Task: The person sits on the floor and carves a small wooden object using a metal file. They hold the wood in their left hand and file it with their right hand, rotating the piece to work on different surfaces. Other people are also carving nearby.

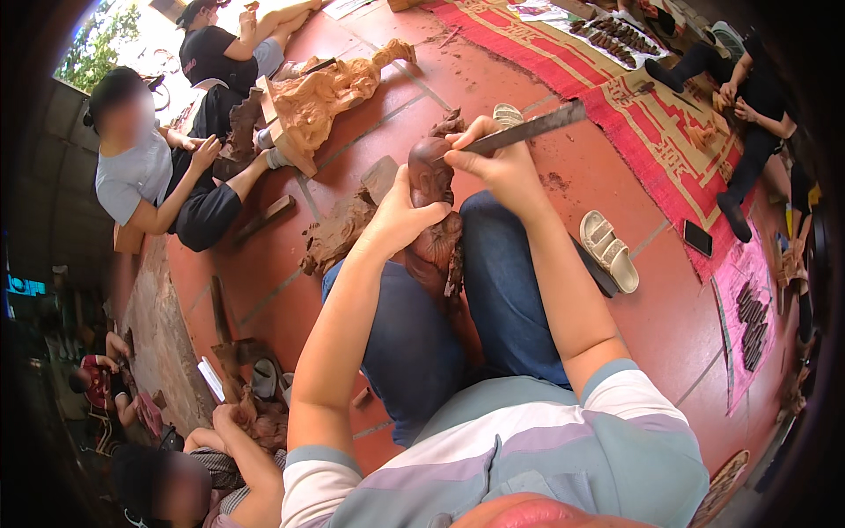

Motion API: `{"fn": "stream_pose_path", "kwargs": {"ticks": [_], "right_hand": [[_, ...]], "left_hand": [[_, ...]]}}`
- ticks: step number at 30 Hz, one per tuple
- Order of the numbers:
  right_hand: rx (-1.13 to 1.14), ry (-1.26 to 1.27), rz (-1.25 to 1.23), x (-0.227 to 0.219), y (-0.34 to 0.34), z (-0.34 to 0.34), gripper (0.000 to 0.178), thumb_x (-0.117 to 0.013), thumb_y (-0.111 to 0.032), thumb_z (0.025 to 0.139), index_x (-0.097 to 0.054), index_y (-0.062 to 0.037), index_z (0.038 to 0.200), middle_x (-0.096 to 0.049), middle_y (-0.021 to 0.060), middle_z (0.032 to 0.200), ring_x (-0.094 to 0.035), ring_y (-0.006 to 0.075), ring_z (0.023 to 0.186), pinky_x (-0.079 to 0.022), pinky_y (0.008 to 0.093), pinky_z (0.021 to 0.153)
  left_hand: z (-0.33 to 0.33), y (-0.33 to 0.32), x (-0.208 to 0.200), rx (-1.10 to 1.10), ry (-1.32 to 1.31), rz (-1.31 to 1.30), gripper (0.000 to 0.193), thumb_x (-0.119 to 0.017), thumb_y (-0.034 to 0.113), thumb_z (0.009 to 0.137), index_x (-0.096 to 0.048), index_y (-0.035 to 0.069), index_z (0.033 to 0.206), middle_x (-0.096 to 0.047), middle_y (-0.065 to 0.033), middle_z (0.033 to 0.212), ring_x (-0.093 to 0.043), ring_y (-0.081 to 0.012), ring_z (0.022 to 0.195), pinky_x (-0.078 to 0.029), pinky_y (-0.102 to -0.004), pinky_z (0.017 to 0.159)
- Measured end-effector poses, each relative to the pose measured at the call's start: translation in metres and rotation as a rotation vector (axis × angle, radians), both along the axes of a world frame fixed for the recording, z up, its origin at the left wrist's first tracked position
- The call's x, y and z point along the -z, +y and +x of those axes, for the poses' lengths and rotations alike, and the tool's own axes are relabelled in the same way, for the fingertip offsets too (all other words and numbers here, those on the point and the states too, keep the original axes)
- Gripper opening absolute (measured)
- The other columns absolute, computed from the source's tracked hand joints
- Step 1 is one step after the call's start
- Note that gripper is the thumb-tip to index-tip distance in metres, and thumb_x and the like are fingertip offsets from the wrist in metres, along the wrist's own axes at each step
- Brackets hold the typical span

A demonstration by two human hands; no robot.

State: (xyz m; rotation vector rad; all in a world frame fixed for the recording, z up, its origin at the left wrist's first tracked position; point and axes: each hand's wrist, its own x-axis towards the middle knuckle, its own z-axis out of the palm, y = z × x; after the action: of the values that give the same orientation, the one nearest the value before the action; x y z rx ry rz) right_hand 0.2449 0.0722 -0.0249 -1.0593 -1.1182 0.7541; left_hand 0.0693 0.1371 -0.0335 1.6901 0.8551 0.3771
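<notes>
A dark brown carved wooden figure (431, 167) stands upright between my knees, its smooth, rounded head at the top. My left hand (396, 220) is closed around its side, with the thumb across the front below the head. In my right hand (503, 167) is a long, flat, dark metal carving tool (544, 125), pinched in the fingers near its lower end. The tool slants up to the right, and its working end is at the figure's head. My fingers partly hide that tip, so I cannot tell whether it touches the wood.
A rough wood piece (339, 233) lies by my left knee. Beyond it is a larger pale carving (330, 97) near a seated person (141, 176). At right are a sandal (609, 253), a phone (698, 238), a red mat (616, 114) and a pink cloth (731, 282) bearing tools.
</notes>
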Motion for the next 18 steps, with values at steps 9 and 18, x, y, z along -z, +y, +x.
{"fn": "stream_pose_path", "kwargs": {"ticks": [9,18], "right_hand": [[-0.037,0.463,0.025,0.010,0.000,0.014,0.013,-0.068,0.000,0.084,-0.055,-0.0044,0.084,-0.067,0.0095,0.088,-0.067,0.0186,0.090,-0.055,0.0302,0.079],[-0.015,0.229,-0.031,0.002,0.004,0.006,0.016,-0.074,-0.006,0.079,-0.058,-0.0042,0.084,-0.065,0.0035,0.085,-0.059,0.0097,0.082,-0.046,0.0237,0.075]], "left_hand": [[0.001,0.000,-0.001,-0.009,-0.040,0.032,0.083,-0.070,0.024,0.072,-0.030,-0.006,0.137,-0.051,-0.0232,0.127,-0.049,-0.0292,0.123,-0.036,-0.0355,0.105],[0.001,-0.006,-0.003,-0.046,0.003,0.054,0.074,-0.070,0.021,0.071,-0.036,-0.001,0.132,-0.055,-0.0195,0.121,-0.053,-0.0273,0.116,-0.039,-0.0354,0.101]]}}
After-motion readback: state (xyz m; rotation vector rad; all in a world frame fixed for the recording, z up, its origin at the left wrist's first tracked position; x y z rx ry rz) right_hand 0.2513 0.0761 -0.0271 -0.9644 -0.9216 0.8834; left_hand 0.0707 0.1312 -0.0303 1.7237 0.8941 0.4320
